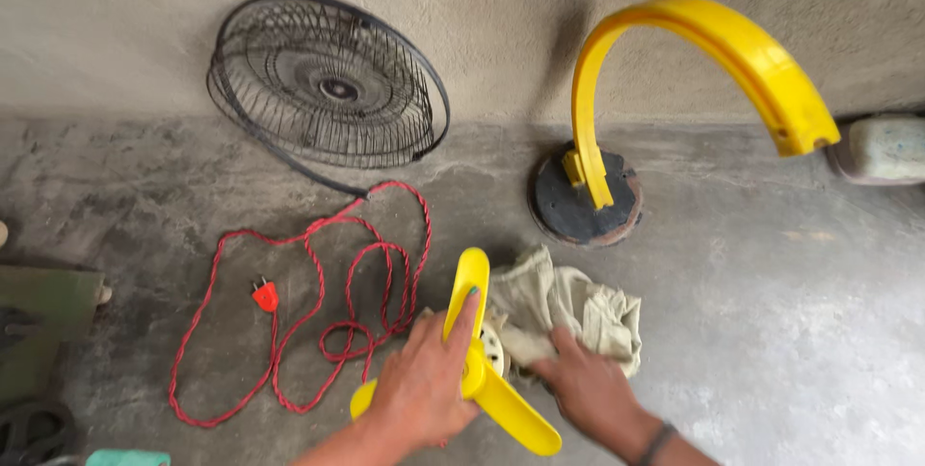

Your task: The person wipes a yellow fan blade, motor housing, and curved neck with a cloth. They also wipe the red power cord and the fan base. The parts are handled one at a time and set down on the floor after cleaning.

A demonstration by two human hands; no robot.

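the left hand (421, 391) grips a yellow fan blade (469, 362) set low over the concrete floor (752, 312), fingers laid along one blade, thumb side hidden. the right hand (585, 389) presses a beige rag (568, 312) against the blade's hub, closed on the cloth. just left lies a red twisted cord (318, 321); behind it a black fan guard (328, 85) leans on the wall, beside a yellow curved stand (674, 71).

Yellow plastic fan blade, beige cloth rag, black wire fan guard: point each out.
Yellow plastic fan blade (469, 285), head view, on its upper blade.
Beige cloth rag (588, 312), head view, on its crumpled middle.
Black wire fan guard (328, 85), head view, near its hub.
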